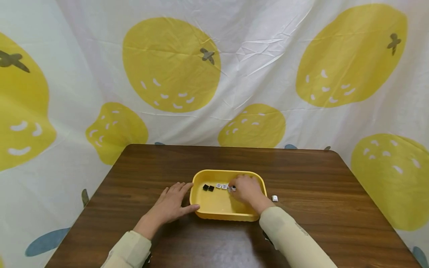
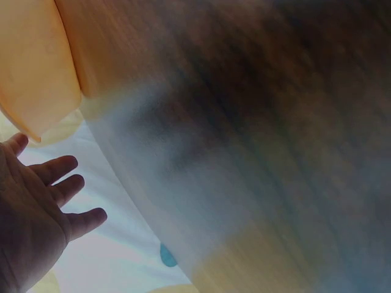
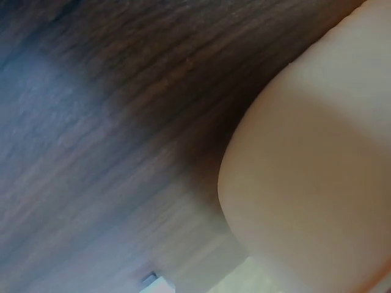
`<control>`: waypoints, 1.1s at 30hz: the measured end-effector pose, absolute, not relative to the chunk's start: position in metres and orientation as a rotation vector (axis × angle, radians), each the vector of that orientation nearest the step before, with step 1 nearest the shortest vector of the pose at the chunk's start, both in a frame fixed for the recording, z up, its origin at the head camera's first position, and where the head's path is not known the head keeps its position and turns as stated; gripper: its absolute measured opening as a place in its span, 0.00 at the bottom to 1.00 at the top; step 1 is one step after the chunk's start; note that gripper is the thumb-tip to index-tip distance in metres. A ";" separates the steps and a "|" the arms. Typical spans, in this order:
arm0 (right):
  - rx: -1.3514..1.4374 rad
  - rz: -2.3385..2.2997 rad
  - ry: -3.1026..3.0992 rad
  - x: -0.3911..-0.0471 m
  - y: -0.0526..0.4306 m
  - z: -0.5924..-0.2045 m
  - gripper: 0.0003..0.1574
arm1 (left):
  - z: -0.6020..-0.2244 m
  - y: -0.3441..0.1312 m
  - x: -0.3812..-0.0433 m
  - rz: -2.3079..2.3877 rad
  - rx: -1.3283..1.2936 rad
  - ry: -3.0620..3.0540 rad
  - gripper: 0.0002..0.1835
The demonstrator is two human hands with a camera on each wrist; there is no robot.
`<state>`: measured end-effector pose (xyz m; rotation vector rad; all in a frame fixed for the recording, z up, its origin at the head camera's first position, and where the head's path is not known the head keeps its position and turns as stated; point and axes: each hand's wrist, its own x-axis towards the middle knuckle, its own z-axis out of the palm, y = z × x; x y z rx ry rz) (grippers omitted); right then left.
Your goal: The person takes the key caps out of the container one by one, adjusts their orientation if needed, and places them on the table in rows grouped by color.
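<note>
A yellow tray (image 1: 221, 216) stands on the table, with small black keycaps (image 1: 205, 187) and white keycaps (image 1: 218, 185) in a row along its far side. My left hand (image 1: 171, 203) spreads its fingers at the tray's left end, with the thumb and a fingertip touching the rim. In the left wrist view that hand (image 2: 30, 213) has its fingers extended beside the tray wall (image 2: 36, 61). Inside the tray, my right hand (image 1: 247, 189) curls its fingers down over the row's right end and pinches a keycap, mostly hidden. The right wrist view shows only the tray's outer wall (image 3: 305, 171).
A single white keycap (image 1: 275, 198) lies on the brown wooden table (image 1: 318, 208), just right of the tray. Behind the table hangs a white cloth (image 1: 254, 67) printed with yellow fruit.
</note>
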<state>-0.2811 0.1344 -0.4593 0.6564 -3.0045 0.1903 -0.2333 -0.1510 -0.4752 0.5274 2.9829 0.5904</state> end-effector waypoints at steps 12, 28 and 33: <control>0.703 0.082 -2.963 -0.278 0.129 -0.463 0.07 | -0.473 -0.150 -0.232 0.609 0.533 2.976 0.46; 0.785 -0.032 -2.882 -0.276 0.126 -0.464 0.04 | -0.474 -0.150 -0.232 0.609 0.538 2.987 0.46; 0.771 0.012 -2.894 -0.277 0.125 -0.462 0.05 | -0.475 -0.151 -0.233 0.603 0.537 2.986 0.47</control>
